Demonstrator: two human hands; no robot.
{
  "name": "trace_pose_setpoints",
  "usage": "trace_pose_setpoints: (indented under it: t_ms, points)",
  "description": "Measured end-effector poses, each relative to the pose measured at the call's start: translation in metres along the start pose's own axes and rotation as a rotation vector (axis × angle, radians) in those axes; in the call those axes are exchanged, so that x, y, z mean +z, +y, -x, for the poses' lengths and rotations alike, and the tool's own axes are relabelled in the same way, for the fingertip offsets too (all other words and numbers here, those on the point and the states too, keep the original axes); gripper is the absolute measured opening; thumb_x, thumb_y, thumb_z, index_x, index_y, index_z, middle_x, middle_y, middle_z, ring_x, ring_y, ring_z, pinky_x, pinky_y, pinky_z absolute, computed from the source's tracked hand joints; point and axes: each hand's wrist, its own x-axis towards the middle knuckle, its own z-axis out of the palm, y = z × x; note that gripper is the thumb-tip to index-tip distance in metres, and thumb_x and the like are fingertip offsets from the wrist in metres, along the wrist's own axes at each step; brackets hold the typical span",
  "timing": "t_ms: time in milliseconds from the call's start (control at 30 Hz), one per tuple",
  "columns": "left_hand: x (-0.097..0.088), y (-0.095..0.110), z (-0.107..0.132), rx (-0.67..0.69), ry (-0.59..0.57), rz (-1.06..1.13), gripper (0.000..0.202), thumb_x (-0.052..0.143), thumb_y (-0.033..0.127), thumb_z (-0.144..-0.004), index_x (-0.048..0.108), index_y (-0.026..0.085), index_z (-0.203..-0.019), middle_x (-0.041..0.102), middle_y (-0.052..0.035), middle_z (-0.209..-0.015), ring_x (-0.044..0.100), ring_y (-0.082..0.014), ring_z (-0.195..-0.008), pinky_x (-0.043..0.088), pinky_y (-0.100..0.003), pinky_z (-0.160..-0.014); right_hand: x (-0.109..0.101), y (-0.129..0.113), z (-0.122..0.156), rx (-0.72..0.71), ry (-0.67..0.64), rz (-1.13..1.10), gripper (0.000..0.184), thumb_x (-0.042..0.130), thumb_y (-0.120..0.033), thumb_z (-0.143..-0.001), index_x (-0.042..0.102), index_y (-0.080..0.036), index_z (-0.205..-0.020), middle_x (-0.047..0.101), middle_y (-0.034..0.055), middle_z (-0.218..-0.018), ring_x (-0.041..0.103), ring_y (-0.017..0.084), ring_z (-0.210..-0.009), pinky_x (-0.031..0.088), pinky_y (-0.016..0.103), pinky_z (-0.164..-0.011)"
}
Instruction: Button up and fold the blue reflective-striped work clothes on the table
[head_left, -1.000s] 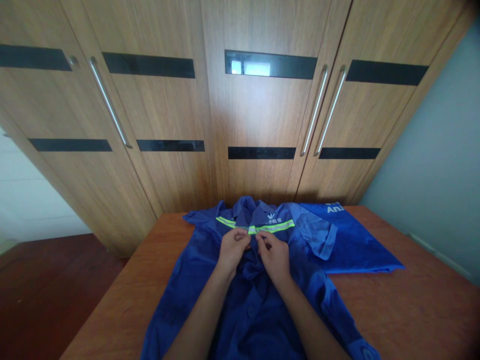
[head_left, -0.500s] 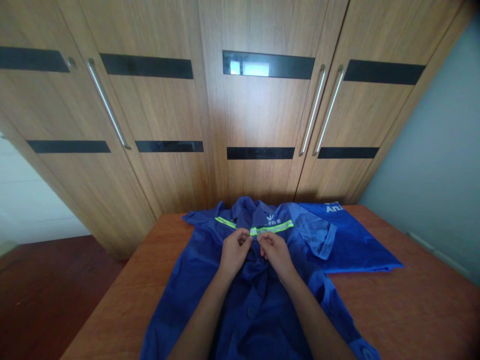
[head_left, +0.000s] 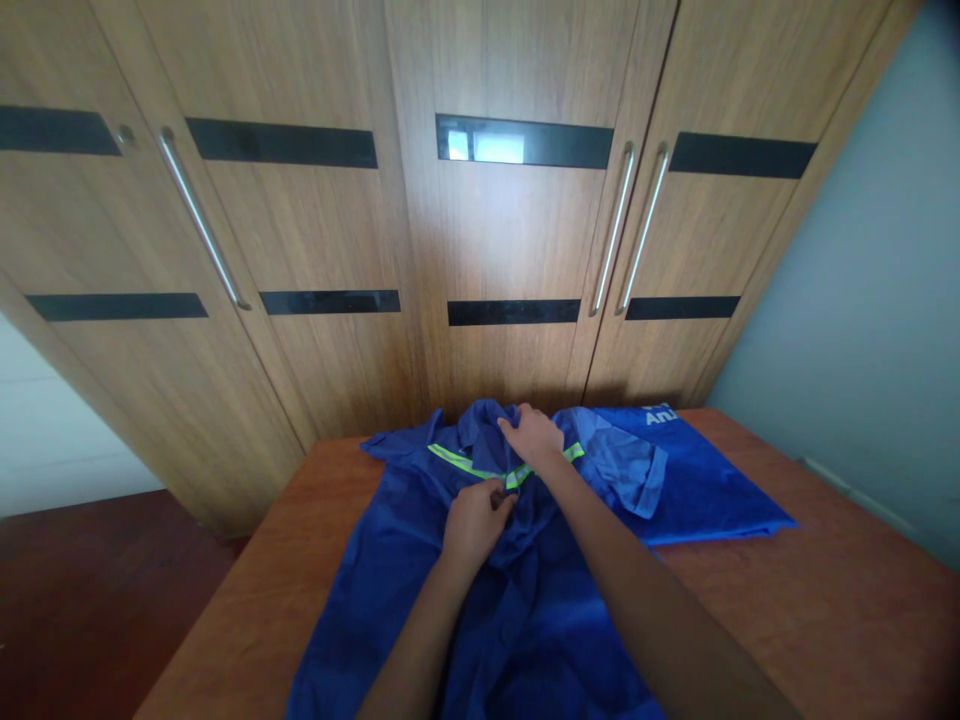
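A blue work shirt (head_left: 390, 570) with yellow-green reflective strips lies front up, its collar (head_left: 480, 420) toward the cabinet. With thumb and fingers closed, my left hand (head_left: 474, 522) pinches the front placket just below the strip. My right hand (head_left: 535, 438) is higher up, at the right side of the collar, its thumb and fingers closed on the cloth there. Fabric bunches between the two hands. The chest print and part of the right strip are hidden behind my right hand and wrist.
The shirt rests on a reddish-brown wooden table (head_left: 247, 610). Right of it lies a folded bright blue cloth (head_left: 705, 490) with white lettering, partly under the sleeve (head_left: 626, 465). A wooden cabinet (head_left: 510, 240) with metal handles stands behind, and a pale wall (head_left: 847, 330) is at right.
My right hand has moved up from the placket to the collar and grips there. My left hand has shifted slightly down, still pinching the placket. The cloth near the collar has become more bunched.
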Motion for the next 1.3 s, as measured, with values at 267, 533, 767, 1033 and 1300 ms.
trace_pose_setpoints:
  t_ms: [267, 533, 767, 1033, 1300]
  points:
    - [-0.011, 0.005, 0.000, -0.011, -0.031, 0.047, 0.027, 0.066, 0.043, -0.071, 0.059, 0.021, -0.057, 0.061, 0.0012, -0.056, 0.055, -0.0155, -0.055, 0.030, -0.023, -0.053, -0.018, 0.004, -0.020, -0.012, -0.090, 0.120, 0.029, 0.060, -0.032, -0.076, 0.072, -0.012, -0.095, 0.072, 0.0170, -0.093, 0.068, 0.024, -0.088, 0.048, 0.028, -0.074]
    - [-0.023, -0.002, -0.007, -0.084, -0.071, 0.222, 0.046, 0.042, 0.057, -0.085, 0.065, 0.019, -0.072, 0.068, -0.0031, -0.064, 0.063, -0.0177, -0.058, 0.042, -0.023, -0.053, -0.056, 0.054, 0.042, -0.141, 0.180, 0.111, 0.039, 0.046, -0.028, -0.083, 0.063, -0.024, -0.118, 0.072, 0.0051, -0.100, 0.066, 0.020, -0.090, 0.046, 0.026, -0.077]
    - [-0.038, -0.006, -0.017, -0.129, 0.117, 0.137, 0.047, 0.039, 0.060, -0.085, 0.061, 0.020, -0.073, 0.068, -0.0035, -0.069, 0.065, -0.0181, -0.062, 0.043, -0.023, -0.054, -0.037, 0.111, 0.100, -0.127, 0.041, 0.249, 0.051, 0.047, -0.024, -0.085, 0.044, -0.026, -0.136, 0.072, 0.0045, -0.089, 0.068, 0.021, -0.074, 0.044, 0.028, -0.064]
    - [-0.036, 0.012, -0.081, -0.067, 0.212, -0.224, 0.033, 0.050, 0.050, -0.084, 0.065, 0.020, -0.085, 0.069, -0.0082, -0.088, 0.063, -0.0234, -0.089, 0.042, -0.029, -0.077, -0.039, 0.109, 0.092, -0.187, -0.118, 0.341, 0.035, 0.050, -0.038, -0.087, 0.059, -0.023, -0.117, 0.069, 0.0099, -0.097, 0.067, 0.027, -0.088, 0.045, 0.033, -0.070]
    - [0.007, 0.035, -0.144, -0.045, 0.022, -0.453, 0.042, 0.054, 0.050, -0.084, 0.062, 0.016, -0.106, 0.059, -0.0164, -0.119, 0.053, -0.0297, -0.114, 0.040, -0.040, -0.094, -0.045, 0.085, 0.069, -0.175, -0.078, 0.372, 0.023, 0.051, -0.031, -0.087, 0.058, -0.015, -0.102, 0.068, 0.0140, -0.096, 0.065, 0.028, -0.090, 0.047, 0.034, -0.071]
